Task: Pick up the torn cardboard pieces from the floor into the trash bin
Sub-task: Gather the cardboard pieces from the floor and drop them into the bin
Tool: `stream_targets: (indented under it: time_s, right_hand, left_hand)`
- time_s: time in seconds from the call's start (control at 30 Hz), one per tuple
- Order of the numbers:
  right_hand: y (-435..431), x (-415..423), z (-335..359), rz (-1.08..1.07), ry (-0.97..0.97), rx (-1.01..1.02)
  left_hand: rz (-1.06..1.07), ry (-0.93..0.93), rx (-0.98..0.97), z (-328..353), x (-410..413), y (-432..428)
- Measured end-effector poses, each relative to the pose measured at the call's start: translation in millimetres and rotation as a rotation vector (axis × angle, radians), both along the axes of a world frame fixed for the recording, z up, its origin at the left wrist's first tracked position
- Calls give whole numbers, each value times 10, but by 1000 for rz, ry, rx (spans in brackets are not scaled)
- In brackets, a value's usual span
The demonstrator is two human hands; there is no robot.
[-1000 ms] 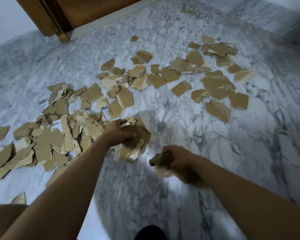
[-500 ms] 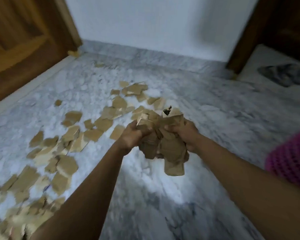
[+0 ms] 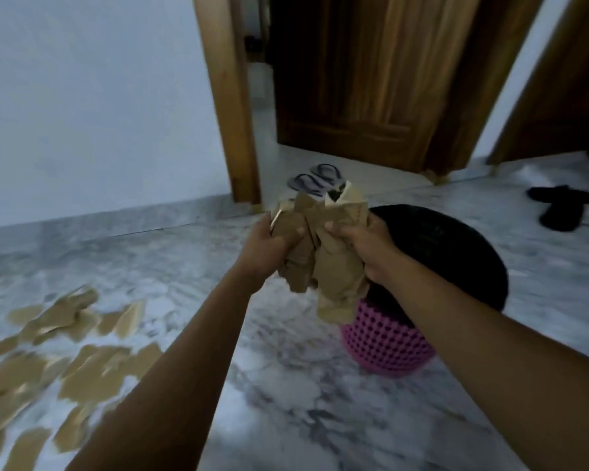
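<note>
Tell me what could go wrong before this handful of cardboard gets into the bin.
1. The cardboard bundle is loosely bunched between the left hand and right hand; dangling lower pieces may slip out.
2. It hangs near the left rim of the trash bin, so releasing now might spill pieces onto the floor.

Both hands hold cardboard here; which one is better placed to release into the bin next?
Right. The right hand grips the cardboard bundle at the pink bin's black-lined rim, while the left hand grips it further left, seemingly over bare floor.
</note>
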State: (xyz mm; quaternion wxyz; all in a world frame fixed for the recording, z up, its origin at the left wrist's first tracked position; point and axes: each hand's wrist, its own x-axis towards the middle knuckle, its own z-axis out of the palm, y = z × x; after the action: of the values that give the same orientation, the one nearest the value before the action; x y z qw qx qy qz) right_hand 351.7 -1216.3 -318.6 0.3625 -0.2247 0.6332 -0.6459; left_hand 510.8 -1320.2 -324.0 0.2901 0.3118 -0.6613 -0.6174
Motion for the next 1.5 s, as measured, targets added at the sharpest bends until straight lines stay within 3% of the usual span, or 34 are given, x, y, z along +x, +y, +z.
stream_targets:
  time_s: [0.23,0.33,0.4,0.53,0.63,0.8,1.03,1.2,1.5]
  right_hand:
    - [297,-1547,92,-201,134,-64]
    - [425,-1957,-280,-177,199,75]
    - [506,-2128,-570,-64,237,276]
    - [620,-2330,-847,222,403,608]
    - [588,-2375,-838,308,560,655]
    - [430,-2289,-779,332,656,634]
    - [-206,-1544,-466,225,814,518]
    - [-799,-438,-287,225,880,487]
    - [-1427,1802,-646,557,834,510]
  left_hand:
    - [7,98,-62,34,-1665,328]
    - [20,-81,-65,-265,-2060,454]
    - [-20,-327,-142,-501,-2185,479]
    - [-270,-660,-146,-749,-2269,492]
    - [-343,-737,-156,-779,-2273,452]
    - [-250,-654,-232,-723,-2207,292]
    - [-44,-320,-303,-350,-1514,-203]
    - [48,-464,-380,-330,-212,-821]
    - [149,-676,-261,-538,2217,-1416]
